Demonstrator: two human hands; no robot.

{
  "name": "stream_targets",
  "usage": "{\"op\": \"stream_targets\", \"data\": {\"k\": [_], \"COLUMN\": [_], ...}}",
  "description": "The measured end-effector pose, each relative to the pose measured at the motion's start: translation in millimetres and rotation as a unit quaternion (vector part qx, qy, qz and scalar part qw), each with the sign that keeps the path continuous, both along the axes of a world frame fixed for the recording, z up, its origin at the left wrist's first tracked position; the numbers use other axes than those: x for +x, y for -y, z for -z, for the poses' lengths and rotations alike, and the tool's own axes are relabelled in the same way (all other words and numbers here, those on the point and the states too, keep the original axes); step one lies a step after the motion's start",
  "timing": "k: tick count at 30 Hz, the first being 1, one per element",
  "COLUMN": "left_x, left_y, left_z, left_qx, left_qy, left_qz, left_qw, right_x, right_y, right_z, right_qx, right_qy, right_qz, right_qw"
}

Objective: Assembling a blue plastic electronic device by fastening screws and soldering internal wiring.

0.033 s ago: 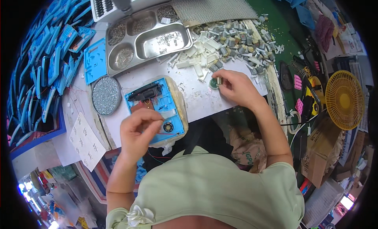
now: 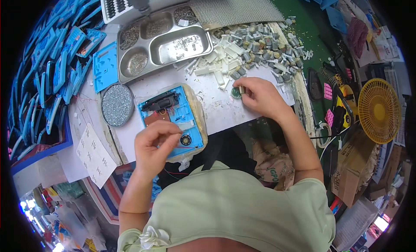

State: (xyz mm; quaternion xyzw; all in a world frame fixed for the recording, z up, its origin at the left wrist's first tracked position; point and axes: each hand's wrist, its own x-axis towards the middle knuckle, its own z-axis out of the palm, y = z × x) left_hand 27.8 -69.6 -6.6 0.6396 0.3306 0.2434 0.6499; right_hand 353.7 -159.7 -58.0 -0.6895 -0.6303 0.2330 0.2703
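Blue, lies as an open case [image 2: 183,110] partly under the left hand [image 2: 152,140], well apart from the right hand [image 2: 262,97], with long axis running forward. Holds left fingertips [image 2: 174,140] together, on what cannot tell; pinches a small pale piece [image 2: 242,90] at right.

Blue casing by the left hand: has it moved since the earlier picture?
No, not visibly: the blue casing sits in the same place against the metal tray, so there is no direction to give.

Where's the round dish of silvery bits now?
In the head view, the dish sits left of centre, just below the metal tray and left of the open blue casing.
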Motion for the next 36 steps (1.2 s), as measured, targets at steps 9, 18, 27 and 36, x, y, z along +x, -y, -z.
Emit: {"op": "stream_targets", "data": {"k": [9, 18, 27, 36], "left_x": [19.9, 41.7, 34.6, 25.5], "left_y": [14.0, 21.8, 25.4, 19.9], "left_z": [9.6, 11.1, 15.5, 25.8], "left_qx": [0.095, 0.149, 0.125, 0.228], "left_qy": [-0.015, -0.002, 0.017, 0.034], "left_qz": [0.013, 0.022, 0.007, 0.013], "left_qw": [0.995, 0.989, 0.992, 0.973], "right_x": [3.0, -94.2, -95.2, -105.2], "right_y": [-3.5, 28.0, 19.4, 14.3], "right_z": [-13.5, -21.3, -21.5, -34.3], "right_qx": [0.015, -0.008, -0.057, 0.158], "right_qy": [-0.074, -0.689, -0.649, -0.224], "right_qz": [-0.017, 0.037, -0.012, -0.049], "right_qw": [0.997, 0.724, 0.759, 0.96]}}
